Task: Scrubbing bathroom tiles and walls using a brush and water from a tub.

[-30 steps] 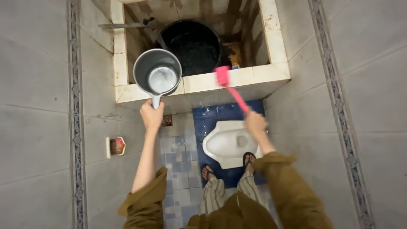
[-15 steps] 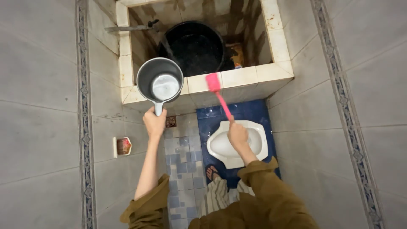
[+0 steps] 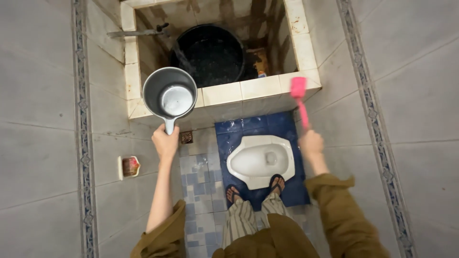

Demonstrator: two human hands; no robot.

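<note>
Head view looks straight down: the left hand (image 3: 165, 140) has its fingers wrapped round the handle of a grey water scoop (image 3: 169, 93), held level over the near left rim of the tiled water basin (image 3: 258, 86), while the right hand (image 3: 311, 144) grips a pink long-handled brush (image 3: 300, 98), head raised by the basin's right corner. Both are lifted clear of the white squat toilet (image 3: 260, 159) on the blue tiles between the sandalled feet. This looks like a pause between scooping and scrubbing; any pour would call for a careful tilt, as whether the scoop holds water cannot be told.
</note>
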